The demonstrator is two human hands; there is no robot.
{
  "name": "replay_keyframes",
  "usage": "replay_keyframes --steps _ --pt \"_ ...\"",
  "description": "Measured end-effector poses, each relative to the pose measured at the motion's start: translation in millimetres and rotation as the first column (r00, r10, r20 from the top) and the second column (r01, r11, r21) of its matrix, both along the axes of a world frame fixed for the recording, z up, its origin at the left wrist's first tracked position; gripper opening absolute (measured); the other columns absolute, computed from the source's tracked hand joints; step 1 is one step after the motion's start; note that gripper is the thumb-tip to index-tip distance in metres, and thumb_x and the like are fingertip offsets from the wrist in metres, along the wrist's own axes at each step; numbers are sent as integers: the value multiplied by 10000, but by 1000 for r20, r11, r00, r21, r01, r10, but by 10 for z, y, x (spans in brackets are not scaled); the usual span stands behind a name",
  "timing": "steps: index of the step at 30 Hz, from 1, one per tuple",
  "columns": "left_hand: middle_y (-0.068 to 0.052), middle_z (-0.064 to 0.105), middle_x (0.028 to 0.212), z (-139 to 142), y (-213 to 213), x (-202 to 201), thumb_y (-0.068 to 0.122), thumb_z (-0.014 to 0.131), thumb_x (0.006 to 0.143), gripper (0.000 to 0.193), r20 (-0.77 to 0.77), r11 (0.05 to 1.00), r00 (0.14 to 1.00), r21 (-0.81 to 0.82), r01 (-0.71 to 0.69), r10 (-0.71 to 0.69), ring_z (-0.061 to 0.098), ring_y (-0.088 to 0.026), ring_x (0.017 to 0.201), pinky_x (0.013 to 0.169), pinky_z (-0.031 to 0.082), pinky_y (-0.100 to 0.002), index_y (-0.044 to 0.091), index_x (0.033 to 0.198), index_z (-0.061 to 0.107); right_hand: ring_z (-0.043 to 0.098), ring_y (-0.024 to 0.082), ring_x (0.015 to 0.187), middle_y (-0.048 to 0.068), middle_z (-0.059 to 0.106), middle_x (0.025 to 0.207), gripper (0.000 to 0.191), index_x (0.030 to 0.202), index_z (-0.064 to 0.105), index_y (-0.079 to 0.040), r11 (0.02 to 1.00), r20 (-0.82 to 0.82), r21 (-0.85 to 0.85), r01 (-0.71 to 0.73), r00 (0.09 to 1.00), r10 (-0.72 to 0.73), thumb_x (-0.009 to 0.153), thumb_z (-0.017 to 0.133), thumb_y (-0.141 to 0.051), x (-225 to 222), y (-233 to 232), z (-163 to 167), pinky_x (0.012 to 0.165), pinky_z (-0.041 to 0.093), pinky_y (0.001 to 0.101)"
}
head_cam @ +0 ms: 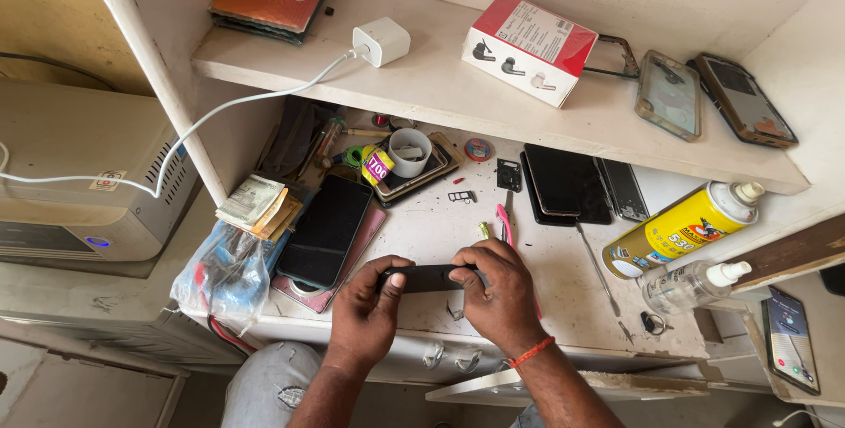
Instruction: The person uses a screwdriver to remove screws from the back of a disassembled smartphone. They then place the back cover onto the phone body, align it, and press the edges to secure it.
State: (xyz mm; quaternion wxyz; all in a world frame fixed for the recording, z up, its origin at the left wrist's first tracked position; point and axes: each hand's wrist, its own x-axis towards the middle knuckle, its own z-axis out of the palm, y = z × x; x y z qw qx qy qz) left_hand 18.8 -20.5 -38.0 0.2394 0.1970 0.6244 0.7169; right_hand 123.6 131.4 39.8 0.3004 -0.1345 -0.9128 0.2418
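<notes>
The left hand [365, 305] and the right hand [500, 292] both pinch a black phone [429, 278] by its two ends, holding it edge-up just above the worn white table [563, 261]. The phone looks thin, stiff and light, probably smooth and easy to crack, so a hold on the short ends and edges seems safest. The fingers cover both ends, and it is hard to tell which face is the screen. To the right, a yellow spray can [682, 227] lies on its side.
</notes>
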Motion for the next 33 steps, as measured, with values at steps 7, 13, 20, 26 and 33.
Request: replay_keyframes --steps 7,13,20,26,33 --pt "-27 788 995 79 57 -24 177 686 954 204 -63 999 997 36 -39 41 683 -84 894 832 555 -251 88 1121 760 665 303 887 71 699 919 171 985 705 -65 987 11 115 -109 994 108 837 780 -105 2 -26 114 829 508 442" --pt "-33 798 1028 286 132 -7 200 745 914 286 -236 996 967 -5 -94 90 718 -83 955 859 555 -250 87 1176 751 723 199 870 39 747 920 128 988 712 -88 995 -71 -59 -84 994 79 893 764 -156 -78 14 -25 809 552 343" --pt "-144 782 944 469 161 -37 224 727 948 326 -7 990 991 44 -137 137 666 -138 828 760 555 -288 59 1228 759 632 115 856 19 695 912 234 1045 696 -52 893 -109 -451 -7 993 -47 999 698 -281 -63 16 -85 800 537 303" --pt "-75 820 969 723 188 -17 209 764 880 262 -307 988 941 -19 -155 142 779 -128 825 749 628 -271 93 1113 796 628 105 998 21 642 1081 443 1335 557 -65 858 -268 -449 -250 954 138 981 642 -317 -75 -70 100 880 534 265" --pt "-80 810 1013 777 192 117 200 785 871 315 -314 987 936 71 -141 156 798 -151 905 766 634 -293 100 1167 747 601 108 969 44 643 1047 196 1171 605 -67 723 -452 -620 -306 892 -11 1058 656 -219 -177 -114 1 887 523 293"
